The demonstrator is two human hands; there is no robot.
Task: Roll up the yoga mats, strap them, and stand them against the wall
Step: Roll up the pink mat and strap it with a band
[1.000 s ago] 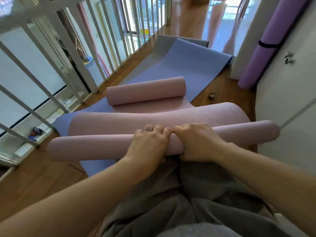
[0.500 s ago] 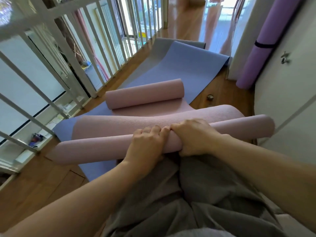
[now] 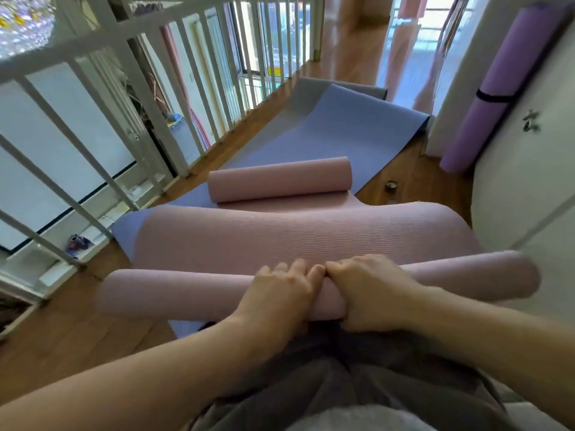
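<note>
A pink yoga mat (image 3: 280,234) lies across the floor in front of me, its near end wound into a roll (image 3: 174,293). My left hand (image 3: 280,290) and my right hand (image 3: 373,290) sit side by side on the middle of that roll, fingers curled over its top and gripping it. The mat's far end is curled into a second roll (image 3: 280,180). Under it lies a flat blue mat (image 3: 336,132) on a grey mat (image 3: 298,101). A rolled purple mat (image 3: 497,88) with a black strap (image 3: 493,96) leans against the right wall.
A white railing (image 3: 155,98) runs along the left, with a ledge holding small items below it. A small round object (image 3: 390,185) lies on the wooden floor by the right wall. A white door with a handle (image 3: 530,121) is at the right. My grey-clad legs fill the bottom.
The view has shifted slightly and more flat pink mat shows beyond the roll. Both hands keep their grip on the roll's middle.
</note>
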